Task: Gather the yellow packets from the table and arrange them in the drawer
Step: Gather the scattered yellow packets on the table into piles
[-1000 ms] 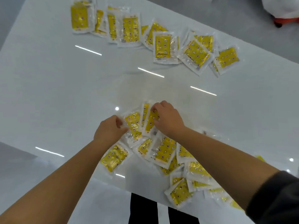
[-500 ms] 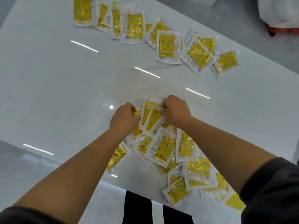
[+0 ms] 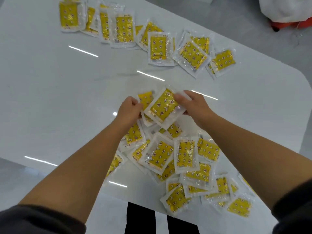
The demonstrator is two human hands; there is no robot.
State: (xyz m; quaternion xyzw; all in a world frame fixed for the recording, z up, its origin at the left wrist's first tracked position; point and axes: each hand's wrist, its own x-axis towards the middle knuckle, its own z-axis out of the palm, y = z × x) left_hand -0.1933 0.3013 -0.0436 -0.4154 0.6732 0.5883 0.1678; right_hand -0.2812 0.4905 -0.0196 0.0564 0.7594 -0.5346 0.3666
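Above the middle of the white table point(image 3: 50, 98), my left hand point(image 3: 130, 110) and right hand point(image 3: 195, 107) clamp a held stack point(image 3: 163, 107) of yellow packets between them. The left hand's fingers curl round its left edge, and the right hand pinches its far right corner. The stack appears to sit just off the table top, tilted, its top packet face up. At least one more packet peeks out behind it on the left, and I cannot count how many lie beneath.

Gathering, as I judge it, is barely begun. Between the hands and the table's near edge sprawls a loose pile point(image 3: 168, 156) of packets, overlapping at every angle and trailing toward the near right corner. Along the table's far edge a ragged row point(image 3: 158, 46) of packets lies untouched, well apart from the hands. The drawer is nowhere in view, so I cannot tell whether any packet is in it. On this evidence the whole arranging step is left to do, and nearly all the collecting too.

Beyond the table's far right corner, on the grey floor, sits a white sack point(image 3: 283, 9) over something red.
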